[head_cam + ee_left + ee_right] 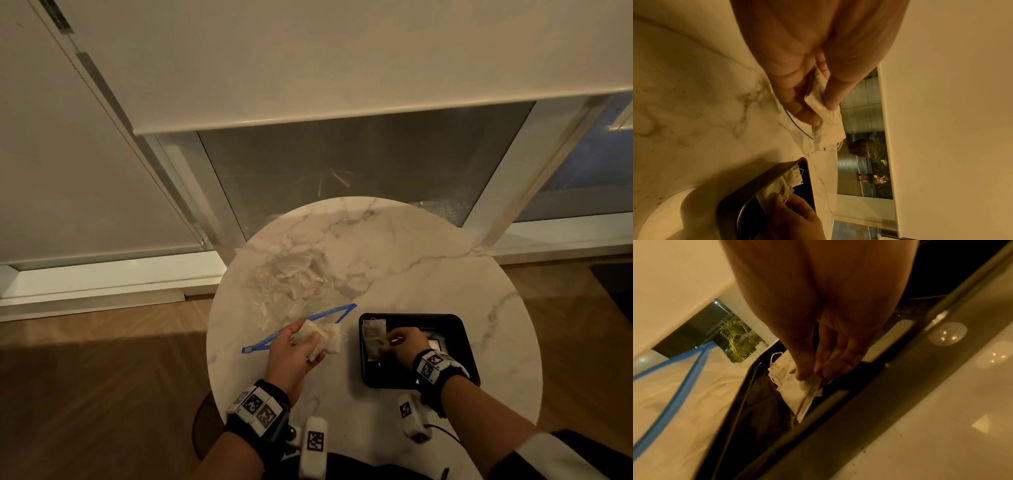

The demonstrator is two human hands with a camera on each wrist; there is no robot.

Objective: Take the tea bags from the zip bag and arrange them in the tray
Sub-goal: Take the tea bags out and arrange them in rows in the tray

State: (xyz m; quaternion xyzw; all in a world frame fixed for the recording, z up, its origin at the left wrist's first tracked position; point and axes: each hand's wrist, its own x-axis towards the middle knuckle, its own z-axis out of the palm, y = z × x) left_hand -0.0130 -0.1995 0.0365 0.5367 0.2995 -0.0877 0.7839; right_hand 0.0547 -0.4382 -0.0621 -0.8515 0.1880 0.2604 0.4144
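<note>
A clear zip bag (pixel 294 277) with a blue zip strip (pixel 301 323) lies open on the round marble table (pixel 428 253), with pale tea bags inside. My left hand (pixel 294 346) grips a bunch of tea bags (pixel 325 337) just in front of the bag's mouth; the left wrist view shows thumb and fingers pinching the tea bags (pixel 818 104). A black tray (pixel 455 335) sits to the right. My right hand (pixel 399 344) is inside it, pinching a tea bag (pixel 807 386) beside the tea bags (pixel 374 337) lying at the tray's left side.
The table stands close to a glass window (pixel 342 164) with white blinds (pixel 308 58) above. Wooden floor (pixel 102 377) surrounds the table. The table's right part (pixel 496 291) beyond the tray is bare marble.
</note>
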